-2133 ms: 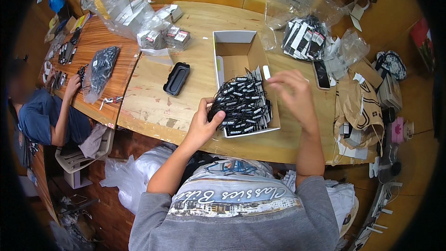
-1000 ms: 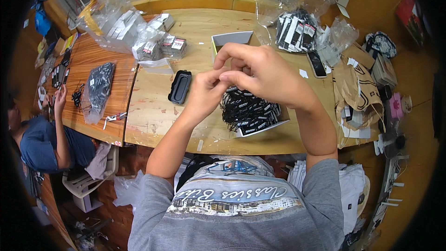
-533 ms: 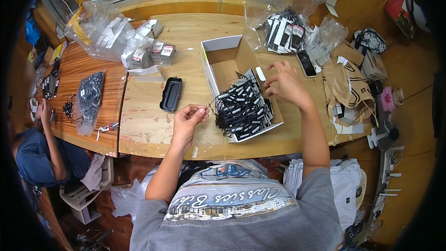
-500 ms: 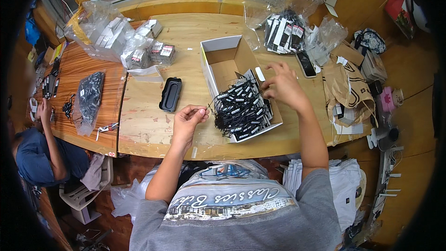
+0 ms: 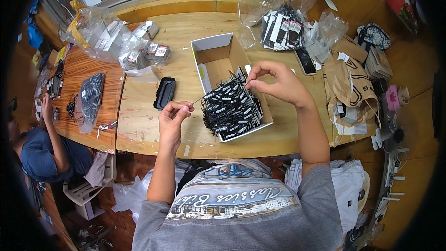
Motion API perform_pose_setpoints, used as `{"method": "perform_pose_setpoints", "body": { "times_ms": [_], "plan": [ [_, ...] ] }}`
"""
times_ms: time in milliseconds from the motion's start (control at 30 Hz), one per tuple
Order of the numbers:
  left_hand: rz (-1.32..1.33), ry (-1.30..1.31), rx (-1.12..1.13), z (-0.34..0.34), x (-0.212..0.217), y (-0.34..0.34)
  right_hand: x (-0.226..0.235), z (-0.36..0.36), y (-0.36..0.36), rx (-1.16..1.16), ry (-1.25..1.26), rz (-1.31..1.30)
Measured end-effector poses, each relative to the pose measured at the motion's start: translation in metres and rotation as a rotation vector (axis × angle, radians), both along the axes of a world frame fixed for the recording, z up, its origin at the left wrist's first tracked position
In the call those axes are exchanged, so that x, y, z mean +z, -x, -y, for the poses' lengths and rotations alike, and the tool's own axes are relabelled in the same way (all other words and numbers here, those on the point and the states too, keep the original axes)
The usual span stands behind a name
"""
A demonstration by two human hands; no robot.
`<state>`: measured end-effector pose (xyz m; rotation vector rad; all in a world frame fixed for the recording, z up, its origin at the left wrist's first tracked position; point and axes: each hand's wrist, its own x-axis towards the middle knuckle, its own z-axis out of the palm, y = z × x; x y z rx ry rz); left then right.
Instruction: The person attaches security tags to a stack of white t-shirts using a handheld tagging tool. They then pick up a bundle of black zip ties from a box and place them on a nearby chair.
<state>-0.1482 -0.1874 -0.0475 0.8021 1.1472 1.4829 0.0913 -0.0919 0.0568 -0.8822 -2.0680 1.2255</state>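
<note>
Over the white box (image 5: pixel 218 51), left hand (image 5: pixel 172 118) and right hand (image 5: pixel 274 81) both pinch one thin string (image 5: pixel 197 100); I'd keep it taut above those black tags (image 5: pixel 230 109).

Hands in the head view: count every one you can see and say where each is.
3: the left hand pinching a thin string, the right hand over the white box, and a co-worker's hand at far left. Others may be hidden.
</note>
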Motion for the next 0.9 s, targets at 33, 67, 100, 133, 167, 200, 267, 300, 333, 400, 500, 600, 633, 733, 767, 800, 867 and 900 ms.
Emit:
{"method": "perform_pose_setpoints", "body": {
  "times_ms": [33, 67, 100, 133, 167, 200, 267, 300, 333, 400, 500, 600, 633, 733, 767, 800, 867, 900],
  "plan": [
    [-0.001, 0.003, 0.007, 0.001, -0.001, -0.002, 0.003, 0.0, 0.002, 0.02, 0.037, -0.008],
    [-0.001, 0.006, 0.016, 0.001, -0.001, -0.004, 0.007, -0.001, 0.004, 0.042, 0.073, -0.015],
    [0.0, 0.001, 0.017, 0.002, -0.002, -0.005, 0.011, -0.001, 0.006, 0.065, 0.11, -0.022],
    [0.002, -0.005, 0.019, 0.003, -0.003, -0.007, 0.017, -0.001, 0.01, 0.09, 0.075, 0.0],
    [0.002, -0.009, 0.02, 0.004, -0.004, -0.008, 0.023, 0.0, 0.014, 0.115, 0.04, 0.02],
    [0.001, -0.021, 0.029, 0.005, -0.005, -0.01, 0.027, 0.0, 0.017, 0.14, 0.006, 0.039],
    [0.001, -0.046, 0.046, 0.006, -0.006, -0.015, 0.03, 0.001, 0.023, 0.231, 0.02, 0.068],
    [-0.008, -0.042, 0.058, 0.007, -0.006, -0.017, 0.03, 0.001, 0.026, 0.277, 0.027, 0.083],
    [-0.017, -0.038, 0.071, 0.008, -0.006, -0.019, 0.025, -0.001, 0.028, 0.306, 0.0, 0.113],
    [-0.015, -0.021, 0.092, 0.01, -0.007, -0.021, 0.016, -0.001, 0.031, 0.38, -0.107, 0.11],
    [0.035, -0.02, 0.109, 0.012, -0.01, -0.021, 0.002, 0.007, 0.037, 0.499, -0.089, 0.062],
    [0.145, -0.091, 0.078, 0.008, -0.021, -0.028, -0.018, 0.017, 0.042, 0.537, -0.444, 0.156],
    [0.176, -0.097, 0.055, 0.008, -0.025, -0.033, -0.024, 0.021, 0.042, 0.496, -0.57, 0.208],
    [0.12, -0.04, 0.027, 0.01, -0.033, -0.044, -0.031, 0.029, 0.039, 0.417, -0.846, 0.343],
    [0.065, -0.048, 0.054, 0.011, -0.035, -0.048, -0.031, 0.032, 0.038, 0.42, -0.859, 0.352],
    [-0.009, -0.081, 0.081, 0.012, -0.035, -0.053, -0.03, 0.034, 0.038, 0.422, -0.871, 0.36],
    [-0.115, -0.128, 0.118, 0.016, -0.038, -0.058, -0.032, 0.036, 0.037, 0.417, -0.869, 0.36],
    [-0.147, -0.144, 0.128, 0.017, -0.041, -0.059, -0.033, 0.035, 0.037, 0.41, -0.824, 0.318]
  ]
}}
